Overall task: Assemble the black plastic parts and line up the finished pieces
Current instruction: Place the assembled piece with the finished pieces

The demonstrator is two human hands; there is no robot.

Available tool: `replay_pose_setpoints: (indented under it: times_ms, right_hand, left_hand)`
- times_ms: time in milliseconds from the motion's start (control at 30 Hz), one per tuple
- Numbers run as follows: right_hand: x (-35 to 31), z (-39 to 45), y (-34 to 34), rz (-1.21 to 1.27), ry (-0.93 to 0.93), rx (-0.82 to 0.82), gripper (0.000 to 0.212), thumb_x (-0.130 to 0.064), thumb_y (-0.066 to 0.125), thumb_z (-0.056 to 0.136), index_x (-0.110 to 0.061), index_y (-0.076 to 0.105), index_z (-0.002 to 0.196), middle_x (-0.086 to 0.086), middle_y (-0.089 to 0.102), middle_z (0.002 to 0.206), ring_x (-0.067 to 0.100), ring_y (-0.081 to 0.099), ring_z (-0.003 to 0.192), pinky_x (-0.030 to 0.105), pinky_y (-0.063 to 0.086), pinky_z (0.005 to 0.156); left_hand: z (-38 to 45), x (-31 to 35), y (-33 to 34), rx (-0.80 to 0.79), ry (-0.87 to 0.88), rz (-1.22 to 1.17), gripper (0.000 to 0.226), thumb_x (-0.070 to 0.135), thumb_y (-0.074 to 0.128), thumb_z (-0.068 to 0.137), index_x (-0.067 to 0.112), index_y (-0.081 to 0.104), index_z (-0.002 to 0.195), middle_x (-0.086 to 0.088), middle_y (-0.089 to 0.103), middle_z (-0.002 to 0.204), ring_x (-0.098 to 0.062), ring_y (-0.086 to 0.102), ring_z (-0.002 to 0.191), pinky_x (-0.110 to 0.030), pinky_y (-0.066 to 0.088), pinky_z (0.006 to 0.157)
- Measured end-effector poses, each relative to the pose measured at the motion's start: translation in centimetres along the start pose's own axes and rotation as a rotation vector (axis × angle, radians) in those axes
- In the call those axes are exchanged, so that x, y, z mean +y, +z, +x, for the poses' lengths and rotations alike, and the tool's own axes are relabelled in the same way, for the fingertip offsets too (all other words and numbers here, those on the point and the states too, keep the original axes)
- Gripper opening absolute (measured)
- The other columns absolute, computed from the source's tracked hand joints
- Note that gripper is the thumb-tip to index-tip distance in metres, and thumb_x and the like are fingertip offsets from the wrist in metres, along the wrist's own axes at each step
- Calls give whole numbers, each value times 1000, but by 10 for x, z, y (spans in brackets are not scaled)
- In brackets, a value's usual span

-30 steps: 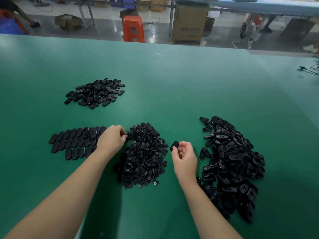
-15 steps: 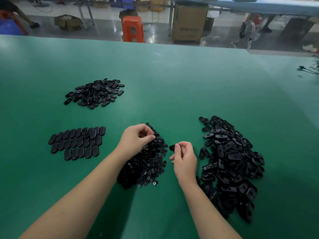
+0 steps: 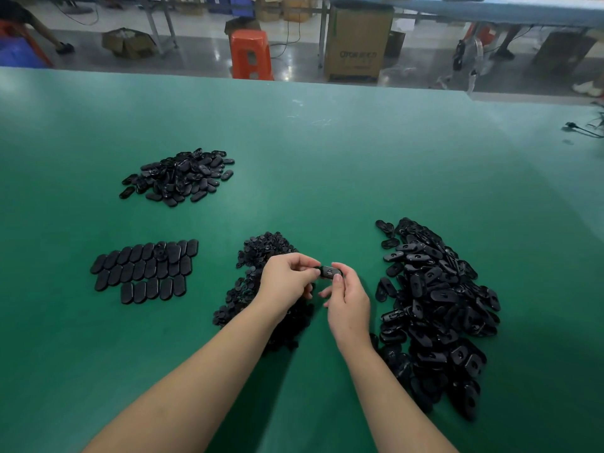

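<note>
- Right hand (image 3: 348,300) pinches a black oval shell (image 3: 330,272) above the green table (image 3: 327,158); left hand (image 3: 287,279), fingers curled, meets it at the shell's left end.
- Beneath: small-parts pile (image 3: 261,289); right, shell pile (image 3: 434,308).
- Left: three rows of finished pieces (image 3: 143,271).
- Farther: a fourth heap (image 3: 179,176).

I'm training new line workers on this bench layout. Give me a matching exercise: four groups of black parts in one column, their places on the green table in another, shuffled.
Things:
1. Neat rows of pieces
2. Pile of small round parts
3. Big pile of oval shells
4. Small loose heap

Places:
A. far left
B. right of the hands
C. near left
D. under the left hand

Pairs: 1-C, 2-D, 3-B, 4-A
</note>
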State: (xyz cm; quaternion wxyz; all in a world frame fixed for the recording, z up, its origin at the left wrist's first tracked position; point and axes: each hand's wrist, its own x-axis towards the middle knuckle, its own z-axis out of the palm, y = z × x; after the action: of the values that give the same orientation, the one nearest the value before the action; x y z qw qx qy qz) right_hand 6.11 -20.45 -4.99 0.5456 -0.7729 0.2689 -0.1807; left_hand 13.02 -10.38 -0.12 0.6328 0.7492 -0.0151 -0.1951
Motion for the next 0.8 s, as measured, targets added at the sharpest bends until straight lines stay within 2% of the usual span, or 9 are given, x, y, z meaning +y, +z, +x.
replay_pose_setpoints:
  times_ms: [167, 300, 533, 667, 800]
  right_hand:
    - [-3, -1, -1, 20, 20, -8, 22, -21, 43, 107, -32, 60, 114, -3, 71, 77, 17, 67, 76, 51, 54, 83]
    - [-4, -2, -2, 42, 34, -22, 22, -21, 42, 107, -31, 61, 114, -2, 71, 80, 18, 68, 80, 53, 54, 83]
    - [-4, -2, -2, 14, 31, -30, 21, -25, 43, 106, -34, 61, 110, -4, 70, 77, 14, 64, 73, 44, 54, 79]
    - [-5, -3, -2, 15, 39, -40, 22, -23, 43, 106, -30, 63, 112, -6, 71, 93, 16, 65, 85, 40, 53, 82]
    - [-6, -3, -4, 9, 23, -28, 21, -18, 45, 106, -28, 63, 110, -20, 67, 97, -7, 60, 93, 31, 49, 81]
  left_hand:
    - [-1, 1, 4, -5, -61, -71, 8, -6, 66, 90, -2, 72, 95, -3, 66, 64, -11, 54, 46, -26, 51, 46]
    - [0, 2, 4, 4, -87, -75, 4, -7, 68, 89, -3, 70, 91, -4, 66, 62, -11, 54, 44, -26, 51, 45]
    - [-1, 3, 4, 26, -82, -17, 7, -7, 69, 86, -1, 72, 83, -3, 64, 61, -10, 55, 46, -25, 52, 48]
    - [-2, 2, 7, 39, -34, 102, 11, -2, 70, 84, 6, 74, 79, -2, 67, 63, -12, 59, 48, -27, 54, 52]
    - [-3, 4, 10, 41, 19, 215, 10, 4, 72, 83, 13, 73, 77, 2, 67, 60, -12, 60, 45, -27, 53, 51]
